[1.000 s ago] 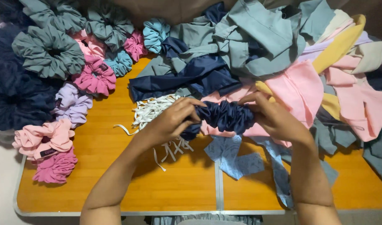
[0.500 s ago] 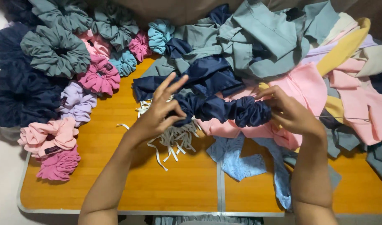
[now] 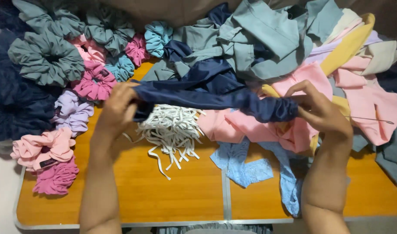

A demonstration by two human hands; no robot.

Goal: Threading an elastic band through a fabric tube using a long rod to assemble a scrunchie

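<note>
The navy fabric tube (image 3: 216, 97) was stretched out nearly flat above the wooden table (image 3: 185, 195), long axis running left to right, dipping slightly toward the right, where it was bunched up. Left hand (image 3: 118, 108) pinched the plain end shut in its fingers; right hand (image 3: 320, 110) gripped the gathered end, and a thin metal pin (image 3: 372, 120) stuck out past it (probably pulled taut so the gathers could slide along). Right under the tube sat a pile of white elastic strips (image 3: 170, 130), with finished scrunchies (image 3: 47, 60) heaped off to the left.
</note>
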